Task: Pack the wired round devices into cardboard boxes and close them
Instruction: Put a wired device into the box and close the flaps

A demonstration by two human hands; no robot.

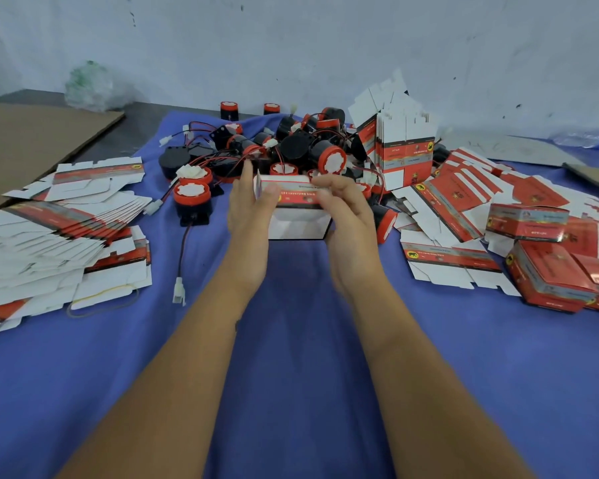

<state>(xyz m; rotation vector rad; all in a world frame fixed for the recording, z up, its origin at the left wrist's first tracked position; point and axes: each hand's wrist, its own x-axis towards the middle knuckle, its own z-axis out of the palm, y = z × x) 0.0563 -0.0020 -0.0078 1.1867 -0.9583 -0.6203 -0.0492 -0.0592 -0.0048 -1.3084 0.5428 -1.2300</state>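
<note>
A partly formed cardboard box (pixel 296 209) is held above the blue-covered surface (pixel 291 340); its white inner panels face the camera, and its contents cannot be determined. Three closed boxes (pixel 547 257) lie at the right edge, contents hidden. The held box has a red printed band with dark lettering along its upper edge and plain white below. The left hand (pixel 249 209) grips the box's left end, thumb on the printed band and fingers behind. The right hand (pixel 348 219) grips the right end, fingers curled over the top edge. The wired round devices (pixel 291 146), black bodies with red-and-white caps and red-black leads, lie piled just beyond the box. Flat box blanks (pixel 66 219) are stacked at left; further blanks (pixel 405 153) stand upright at right.
</note>
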